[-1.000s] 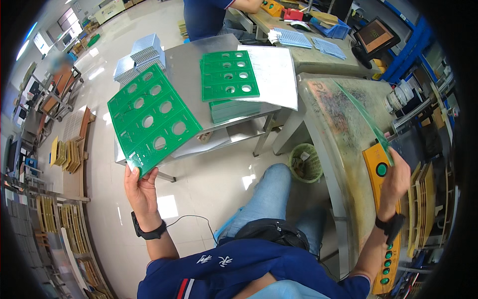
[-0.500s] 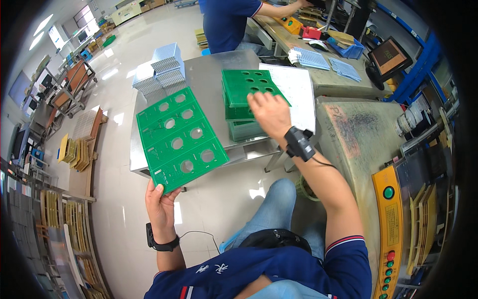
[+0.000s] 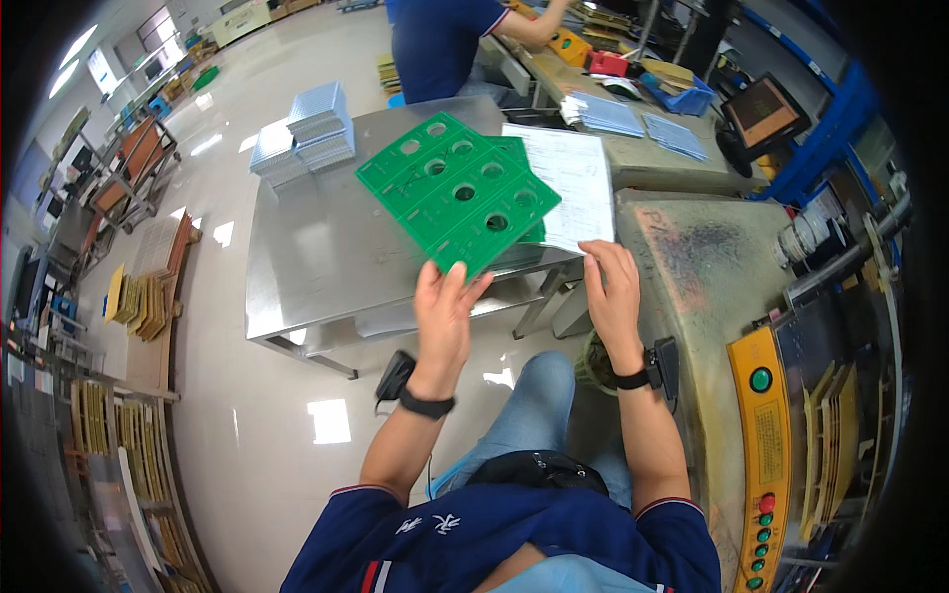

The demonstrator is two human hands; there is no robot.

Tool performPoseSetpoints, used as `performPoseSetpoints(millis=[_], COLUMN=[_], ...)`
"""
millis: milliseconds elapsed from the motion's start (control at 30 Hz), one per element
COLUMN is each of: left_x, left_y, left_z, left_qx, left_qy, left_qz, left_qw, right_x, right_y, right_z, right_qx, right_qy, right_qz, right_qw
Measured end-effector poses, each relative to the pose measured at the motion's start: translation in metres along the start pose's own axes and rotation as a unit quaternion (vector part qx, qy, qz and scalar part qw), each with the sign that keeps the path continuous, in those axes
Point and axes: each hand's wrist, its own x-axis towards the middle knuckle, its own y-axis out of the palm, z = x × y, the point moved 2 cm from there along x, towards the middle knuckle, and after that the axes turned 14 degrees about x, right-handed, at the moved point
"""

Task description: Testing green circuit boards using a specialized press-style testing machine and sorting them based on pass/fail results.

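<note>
A green circuit board panel (image 3: 447, 221) with rows of round holes is held at its near corner by my left hand (image 3: 442, 321), thumb on top. The panel lies at an angle over a stack of similar green boards (image 3: 535, 233), hiding most of it. I cannot tell whether the panel rests on the stack. My right hand (image 3: 615, 301) is open, holding nothing, with its fingertips by the near right corner of a white paper sheet (image 3: 573, 188). Both wrists wear black strapped devices.
The boards and paper are on a metal table (image 3: 316, 267), with pale blue stacked panels (image 3: 321, 124) at its far left. To the right stands a worn workbench (image 3: 682, 267) beside a yellow button panel (image 3: 759, 435). Another person (image 3: 440, 49) sits beyond the table.
My left hand has brought the green panel rightward from the table's left side to over the stack. The right hand has left the stack and come back toward me, beside the paper.
</note>
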Motion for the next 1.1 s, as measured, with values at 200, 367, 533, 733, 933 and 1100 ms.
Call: performPoseSetpoints(millis=[200,367,533,733,933,1100], left_x=[0.057,0.057,-0.016,-0.104,-0.125,-0.099], left_y=[0.06,0.087,0.073,0.016,-0.026,0.0], left_z=[0.076,0.077,0.021,0.043,0.101,0.109], left_qx=[-0.016,-0.079,-0.167,0.086,0.615,0.569], left_qy=[0.03,-0.021,-0.244,-0.219,-0.038,-0.133], left_qz=[-0.046,-0.059,0.069,0.535,0.611,0.57], left_qw=[0.998,0.995,0.953,0.812,0.496,0.577], right_x=[-0.046,-0.075,-0.106,-0.131,-0.135,-0.12], right_y=[-0.041,-0.063,-0.079,-0.086,-0.09,-0.104], right_z=[0.009,0.014,0.019,0.018,-0.003,0.001], right_qx=[0.043,0.052,0.102,0.141,0.196,0.222], right_qy=[0.058,0.092,0.13,0.189,0.241,0.291], right_qz=[-0.006,-0.002,0.03,0.101,0.091,0.097], right_qw=[0.997,0.994,0.986,0.967,0.946,0.926])
